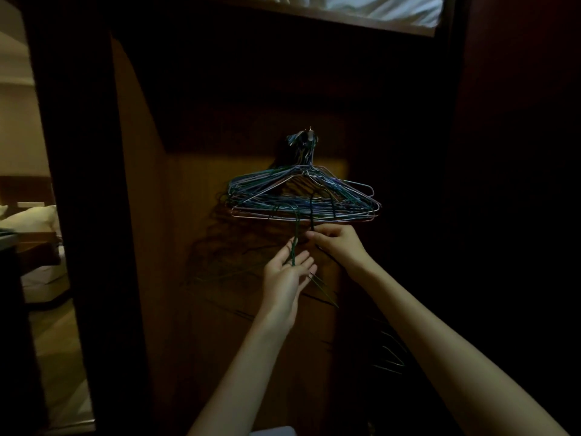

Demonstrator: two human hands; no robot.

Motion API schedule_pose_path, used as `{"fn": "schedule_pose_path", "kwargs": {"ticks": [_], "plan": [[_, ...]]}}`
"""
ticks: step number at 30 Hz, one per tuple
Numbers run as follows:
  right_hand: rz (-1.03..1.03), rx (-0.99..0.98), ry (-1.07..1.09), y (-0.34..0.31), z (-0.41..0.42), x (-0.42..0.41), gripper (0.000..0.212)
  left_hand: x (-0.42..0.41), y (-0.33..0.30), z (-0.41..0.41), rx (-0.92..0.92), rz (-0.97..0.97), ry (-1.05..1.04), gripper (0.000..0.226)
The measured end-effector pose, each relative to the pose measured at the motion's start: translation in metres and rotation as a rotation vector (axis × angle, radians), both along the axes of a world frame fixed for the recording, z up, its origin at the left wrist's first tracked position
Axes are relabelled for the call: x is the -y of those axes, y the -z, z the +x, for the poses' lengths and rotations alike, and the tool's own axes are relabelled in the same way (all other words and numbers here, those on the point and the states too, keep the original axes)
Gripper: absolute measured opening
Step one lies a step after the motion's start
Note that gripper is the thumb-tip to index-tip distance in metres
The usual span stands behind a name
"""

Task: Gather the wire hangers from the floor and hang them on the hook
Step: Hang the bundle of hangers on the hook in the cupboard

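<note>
- A thick bundle of wire hangers (303,196) is seen already hung on the hook (309,135) on the dark wooden panel (195,247); more hangers are held just below it, their necks reaching up behind the bundle's bottom bars
- The green hanger (295,243) is held by the left hand (289,272), whose fingers lie fairly straight with the twisted neck resting across the palm; so loose a hold is judged likely to let the wire slide down and drop to the floor
- A dark hanger (312,215) is pinched by the right hand (341,243), fingertips closed together on the wire just under the bundle; whether more than one wire is caught in that pinch cannot be told in the gloom
- The held necks are threaded up among the lower bars of the bundle, so snagging is considered the main risk: if they are pulled or lifted, hung hangers may be dragged sideways or lifted off the hook
- The hook looks small and crowded; it is judged that little room is left, and a new hanger may be seated only on other wires and slip off
- Further dark hangers (388,357) are faintly made out low on the right and may be overlooked in the poor light
</note>
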State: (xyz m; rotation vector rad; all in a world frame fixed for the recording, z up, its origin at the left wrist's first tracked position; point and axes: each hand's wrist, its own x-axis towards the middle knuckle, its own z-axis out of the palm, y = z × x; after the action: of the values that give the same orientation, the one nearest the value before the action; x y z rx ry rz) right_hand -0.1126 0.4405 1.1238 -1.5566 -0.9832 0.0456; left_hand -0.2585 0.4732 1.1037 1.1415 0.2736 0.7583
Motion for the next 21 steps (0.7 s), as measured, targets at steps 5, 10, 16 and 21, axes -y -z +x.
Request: {"fn": "schedule_pose_path", "kwargs": {"ticks": [5,10,16,21], "plan": [[0.01,0.087,0.125,0.0,0.005,-0.001,0.018,0.008,-0.008,-0.005,0.03,0.007,0.015,0.064],[-0.049,0.163,0.259,0.006,0.012,0.002,0.019,0.015,-0.01,-0.012,0.024,0.014,0.04,0.065],[-0.106,0.177,0.337,0.016,0.019,0.001,0.025,0.015,-0.008,-0.017,0.021,0.014,0.044,0.064],[-0.195,0.25,0.402,0.015,0.021,0.001,0.024,0.013,-0.007,-0.015,0.028,0.001,0.041,0.062]]}}
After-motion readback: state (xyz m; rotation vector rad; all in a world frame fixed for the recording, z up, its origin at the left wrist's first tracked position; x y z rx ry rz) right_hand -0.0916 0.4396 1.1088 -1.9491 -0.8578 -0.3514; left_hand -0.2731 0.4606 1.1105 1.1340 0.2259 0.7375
